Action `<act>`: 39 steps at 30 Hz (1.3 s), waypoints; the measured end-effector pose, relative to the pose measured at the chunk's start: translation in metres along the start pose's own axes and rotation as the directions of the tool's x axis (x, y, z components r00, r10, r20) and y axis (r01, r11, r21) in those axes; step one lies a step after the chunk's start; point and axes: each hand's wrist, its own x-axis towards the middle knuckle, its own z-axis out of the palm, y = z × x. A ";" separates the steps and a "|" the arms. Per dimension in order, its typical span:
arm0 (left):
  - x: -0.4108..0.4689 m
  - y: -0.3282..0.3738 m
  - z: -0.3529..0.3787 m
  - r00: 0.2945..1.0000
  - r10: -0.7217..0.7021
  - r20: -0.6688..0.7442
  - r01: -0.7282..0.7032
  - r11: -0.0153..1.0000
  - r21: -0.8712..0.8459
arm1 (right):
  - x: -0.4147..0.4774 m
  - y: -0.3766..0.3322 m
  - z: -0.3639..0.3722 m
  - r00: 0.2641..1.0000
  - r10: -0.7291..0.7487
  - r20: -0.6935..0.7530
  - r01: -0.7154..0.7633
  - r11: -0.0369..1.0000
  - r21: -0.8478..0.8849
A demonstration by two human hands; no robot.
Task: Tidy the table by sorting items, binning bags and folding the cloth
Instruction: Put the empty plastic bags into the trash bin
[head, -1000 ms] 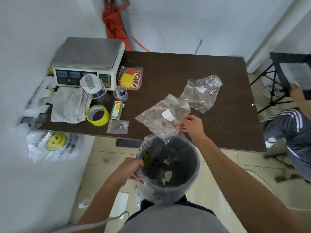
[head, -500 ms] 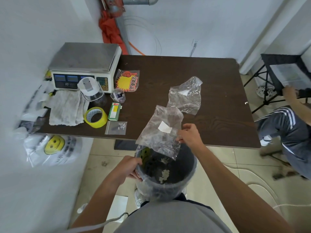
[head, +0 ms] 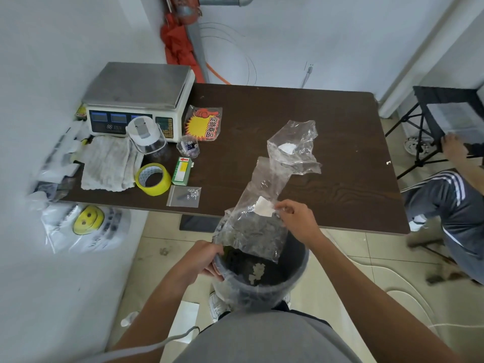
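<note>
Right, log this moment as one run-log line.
left hand grips round black bin rim | right hand pinches clear plastic bag above it | second clear bag lies on brown table

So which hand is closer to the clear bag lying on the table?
Right. The right hand, pinching a second bag, is just nearside of the clear bag; the left hand grips the bin rim, farther back.

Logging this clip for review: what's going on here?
A person is binning bags. The right hand pinches a clear bag above the bin, which the left hand grips by its rim. A second bag lies on the table; the cloth lies beside the scale, near the tape.
</note>
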 end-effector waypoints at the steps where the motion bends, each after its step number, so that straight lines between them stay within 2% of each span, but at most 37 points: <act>1: 0.000 0.000 0.000 1.000 -0.001 0.002 0.001 1.000 -0.004 | -0.002 0.002 0.001 1.000 -0.024 0.001 0.024 0.997 -0.067; 5: -0.001 -0.001 -0.001 1.000 0.012 0.015 -0.012 1.000 0.017 | -0.009 0.008 0.004 0.992 -0.124 0.012 0.122 0.941 -0.315; 9: -0.001 0.000 -0.001 1.000 -0.003 0.017 0.003 1.000 0.009 | -0.017 0.012 0.008 0.952 -0.306 -0.008 0.256 0.813 -0.523; 12: -0.001 0.000 -0.001 1.000 -0.008 0.020 0.008 1.000 0.008 | -0.022 0.014 0.015 0.915 -0.401 0.036 0.346 0.736 -0.582; 15: -0.001 0.001 -0.002 1.000 -0.007 0.016 0.007 1.000 0.005 | -0.027 0.012 0.023 0.898 -0.427 0.110 0.405 0.699 -0.589; 17: -0.001 0.001 -0.002 1.000 -0.003 0.015 0.003 1.000 0.007 | -0.030 0.009 0.028 0.904 -0.398 0.155 0.409 0.703 -0.582; 21: -0.001 0.001 -0.002 1.000 0.002 0.014 -0.002 1.000 0.013 | -0.036 -0.005 0.034 0.917 -0.240 0.318 0.387 0.728 -0.566; 26: 0.000 0.000 -0.001 1.000 0.005 0.008 -0.005 1.000 0.012 | -0.035 0.000 0.050 0.876 -0.140 0.462 0.413 0.713 -0.566; 30: 0.001 -0.002 -0.001 1.000 0.002 0.014 -0.002 1.000 0.020 | -0.035 0.010 0.069 0.820 0.044 0.570 0.381 0.701 -0.602; 34: -0.002 -0.001 0.000 1.000 0.005 0.027 -0.006 1.000 0.021 | -0.031 0.019 0.076 0.780 0.174 0.601 0.324 0.708 -0.627; 39: -0.003 -0.001 -0.003 1.000 0.007 0.012 -0.007 1.000 0.018 | -0.027 0.002 0.063 0.799 0.159 0.580 0.339 0.678 -0.653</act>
